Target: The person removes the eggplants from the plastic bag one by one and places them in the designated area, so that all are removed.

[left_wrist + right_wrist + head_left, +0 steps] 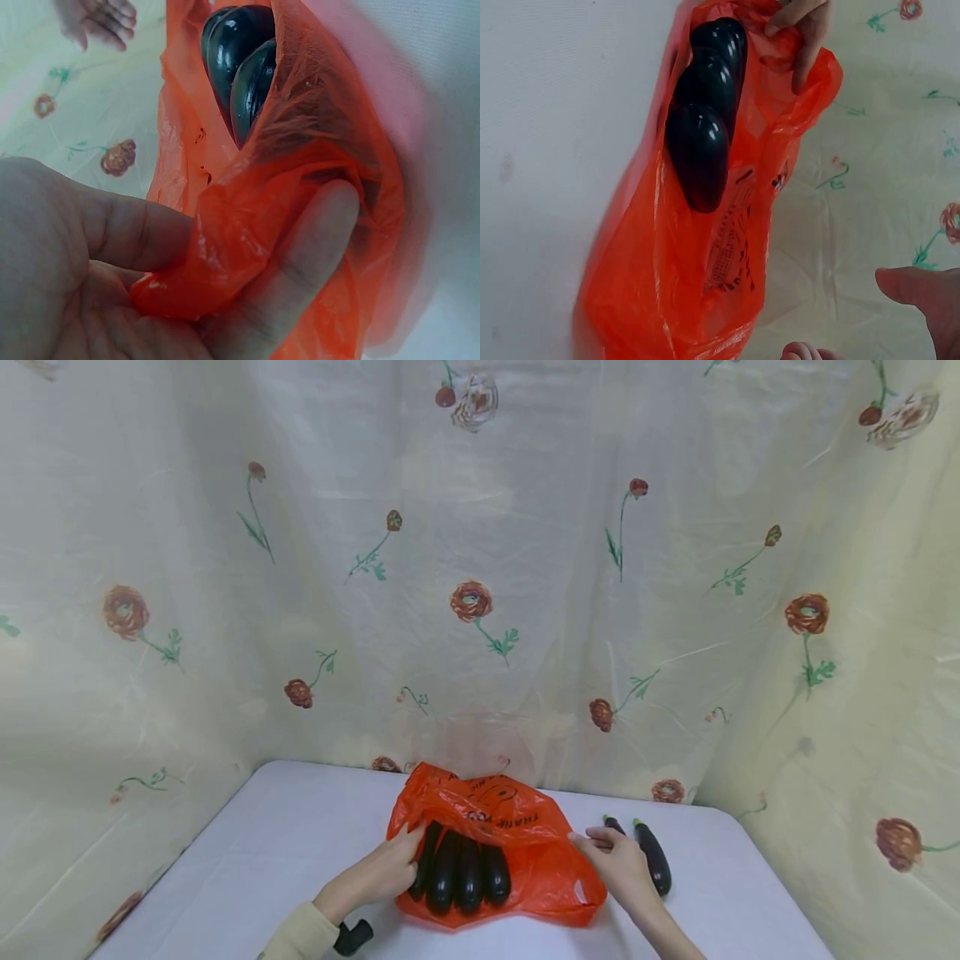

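Observation:
A red-orange plastic bag (536, 868) with black lettering lies on the table, its mouth turned toward me. Several dark, glossy eggplants (470, 877) sit side by side in the mouth. My left hand (387, 864) grips the bag's left edge; in the left wrist view a fold of plastic runs between its thumb and finger (300, 270). At the bag's right side is my right hand (618, 864), fingers loosely bent and holding nothing. The right wrist view shows its thumb (904, 286) apart from the plastic.
Two more eggplants lie behind and beside my right hand, one in full (654, 858) and one partly hidden (613, 823). A small black object (354, 937) shows by my left wrist. Flower-printed sheeting (480, 527) hangs around the white table (300, 827).

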Available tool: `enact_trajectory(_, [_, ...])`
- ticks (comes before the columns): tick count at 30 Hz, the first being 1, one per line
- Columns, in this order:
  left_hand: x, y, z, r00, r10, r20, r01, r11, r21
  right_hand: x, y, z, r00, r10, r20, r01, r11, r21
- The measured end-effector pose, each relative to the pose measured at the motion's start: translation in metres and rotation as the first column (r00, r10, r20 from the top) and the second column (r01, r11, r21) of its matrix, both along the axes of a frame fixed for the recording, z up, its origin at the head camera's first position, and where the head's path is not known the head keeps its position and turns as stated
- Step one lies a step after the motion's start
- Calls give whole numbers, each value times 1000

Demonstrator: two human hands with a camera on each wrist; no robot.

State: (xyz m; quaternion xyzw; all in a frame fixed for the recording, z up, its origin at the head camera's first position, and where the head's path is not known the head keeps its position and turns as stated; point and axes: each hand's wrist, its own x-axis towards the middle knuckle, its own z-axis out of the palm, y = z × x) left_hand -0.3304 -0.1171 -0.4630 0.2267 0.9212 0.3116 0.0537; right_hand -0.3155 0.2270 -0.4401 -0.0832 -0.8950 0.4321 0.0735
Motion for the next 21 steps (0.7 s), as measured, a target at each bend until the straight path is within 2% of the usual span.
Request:
enact_trajectory(10, [-1,-1,-1,1000,-3,-10,3,1000,-6,0,-20,-1,998,59,-8,-59,998,36])
enact_trajectory(16, [-1,-1,-1,1000,-2,-3,2,1000,-3,1,-35,-4,995,97,20,-97,995,-1])
enact_trajectory(21, [-1,-2,-1,1000,-7,2,7,1000,3,1,-46,-9,992,122,-21,-122,992,-20])
